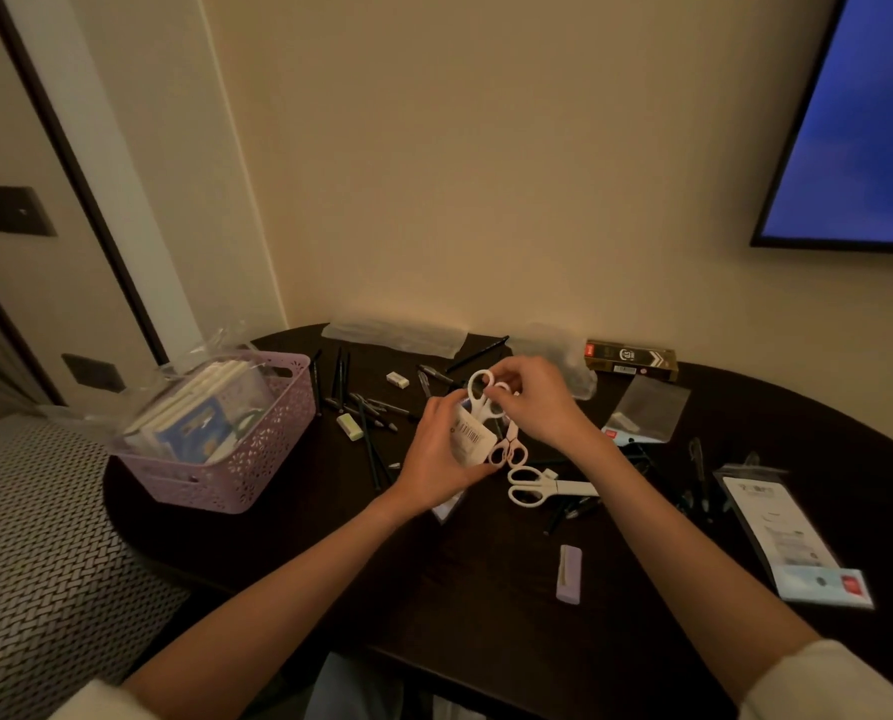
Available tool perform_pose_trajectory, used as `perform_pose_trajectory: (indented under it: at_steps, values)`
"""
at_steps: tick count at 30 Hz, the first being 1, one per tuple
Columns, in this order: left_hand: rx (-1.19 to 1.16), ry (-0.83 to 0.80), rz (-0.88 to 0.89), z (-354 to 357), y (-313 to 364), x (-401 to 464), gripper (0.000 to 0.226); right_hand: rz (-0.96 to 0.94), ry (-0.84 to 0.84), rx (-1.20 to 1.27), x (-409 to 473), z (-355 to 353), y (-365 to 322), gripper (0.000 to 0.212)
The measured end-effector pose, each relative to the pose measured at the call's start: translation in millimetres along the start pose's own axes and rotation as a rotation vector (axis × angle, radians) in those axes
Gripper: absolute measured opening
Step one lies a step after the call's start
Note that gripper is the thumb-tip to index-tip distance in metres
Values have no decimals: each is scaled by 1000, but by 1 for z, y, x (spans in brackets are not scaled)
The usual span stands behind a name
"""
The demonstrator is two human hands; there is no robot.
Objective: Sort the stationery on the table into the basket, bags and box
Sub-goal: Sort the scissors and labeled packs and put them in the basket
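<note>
nearest on the dark tabletop [486, 589] lies a lilac eraser [570, 574]. beyond it, white scissors [530, 485] rest flat. above them the left hand [447, 449] holds a clear bag with a barcode label [469, 433], its grip curled round it; the right hand [535, 402] pinches white-handled scissors [483, 394] at the bag's mouth. far left stands the lilac basket [246, 459].

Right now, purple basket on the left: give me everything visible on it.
The purple basket is lilac plastic by the look, rectangular, with a perforated floral lattice in its walls and a handle slot at the far end. It stands upright on the dark table near its left edge. Inside stand booklets on edge, with clear plastic wrap rising above the rim. Neither hand touches it.
</note>
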State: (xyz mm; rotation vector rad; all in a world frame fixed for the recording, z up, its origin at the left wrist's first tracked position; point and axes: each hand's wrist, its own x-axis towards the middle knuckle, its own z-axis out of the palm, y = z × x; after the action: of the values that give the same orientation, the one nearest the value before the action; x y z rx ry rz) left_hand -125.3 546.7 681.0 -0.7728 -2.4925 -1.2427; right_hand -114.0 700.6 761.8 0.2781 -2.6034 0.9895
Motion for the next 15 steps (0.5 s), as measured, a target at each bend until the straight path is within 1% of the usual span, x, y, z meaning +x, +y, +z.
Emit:
perform_pose_trajectory:
  at_steps: [4,9,12,15]
  values:
    - [-34,51,-35,1,1,-2,97,19,41,-177,3,1,-3,17]
    - [-7,70,-16,4,3,-3,96,44,105,-134,6,3,-14,16]
    - [-56,98,-58,2,5,-1,99,58,64,-85,8,5,-17,15]
    - [-83,110,-64,0,7,-1,101,58,18,-113,8,9,-17,16]
